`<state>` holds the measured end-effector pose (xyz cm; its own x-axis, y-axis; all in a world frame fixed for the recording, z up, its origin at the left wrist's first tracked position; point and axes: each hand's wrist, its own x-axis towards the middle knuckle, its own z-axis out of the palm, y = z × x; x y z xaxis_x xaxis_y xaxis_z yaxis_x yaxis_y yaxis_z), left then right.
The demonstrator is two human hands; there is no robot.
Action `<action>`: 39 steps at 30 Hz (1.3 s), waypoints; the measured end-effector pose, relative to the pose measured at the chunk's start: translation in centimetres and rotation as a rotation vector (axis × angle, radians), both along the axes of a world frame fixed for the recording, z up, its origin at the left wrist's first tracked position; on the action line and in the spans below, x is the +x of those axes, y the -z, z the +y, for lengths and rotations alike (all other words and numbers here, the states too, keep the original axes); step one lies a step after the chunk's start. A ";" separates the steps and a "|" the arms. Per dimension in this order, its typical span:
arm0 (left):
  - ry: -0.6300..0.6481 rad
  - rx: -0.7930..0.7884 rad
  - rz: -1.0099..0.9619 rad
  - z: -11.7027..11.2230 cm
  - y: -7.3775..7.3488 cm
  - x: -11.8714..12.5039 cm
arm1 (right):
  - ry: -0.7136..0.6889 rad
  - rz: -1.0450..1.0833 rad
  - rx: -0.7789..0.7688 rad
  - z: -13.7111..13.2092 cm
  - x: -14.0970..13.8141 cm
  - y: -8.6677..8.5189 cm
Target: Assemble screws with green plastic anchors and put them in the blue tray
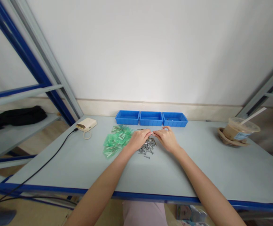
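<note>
Above a pile of metal screws (147,147), my left hand (139,138) and my right hand (167,138) meet at the fingertips. Both are closed in a pinch, and a small pale thing (151,133) shows between them, too small to name. One finger of my right hand sticks out away from the pinch. Beside my left hand lies a heap of green translucent plastic bags (117,141) with white labels. A single screw (147,157) rests at the near edge of the pile. My hands partly cover the pile's far side.
Three blue bins stand in a row against the wall: a left bin (127,121), a middle bin (151,122) and a right bin (175,123) with tiny bits inside. A cream device (87,124) trails a black cable at left. A drink cup (237,130) sits in a cardboard holder at right.
</note>
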<state>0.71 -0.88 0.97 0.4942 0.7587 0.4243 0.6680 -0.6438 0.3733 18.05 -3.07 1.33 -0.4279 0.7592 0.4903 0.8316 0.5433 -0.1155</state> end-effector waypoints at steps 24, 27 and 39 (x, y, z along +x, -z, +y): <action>0.180 -0.414 -0.487 0.3 0.5 0.7 | -0.012 0.090 0.009 0.1 0.2 0.3; 0.228 -0.456 -0.525 0.5 0.5 0.7 | -0.036 0.096 -0.009 0.0 0.1 0.1; 0.160 -0.383 -0.463 0.7 0.7 0.5 | -0.039 0.099 0.043 0.2 0.1 0.6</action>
<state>1.17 -0.23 0.24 0.4444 0.8311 0.3343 0.2881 -0.4859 0.8251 18.12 -2.87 0.71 -0.4049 0.7201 0.5635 0.7953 0.5814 -0.1715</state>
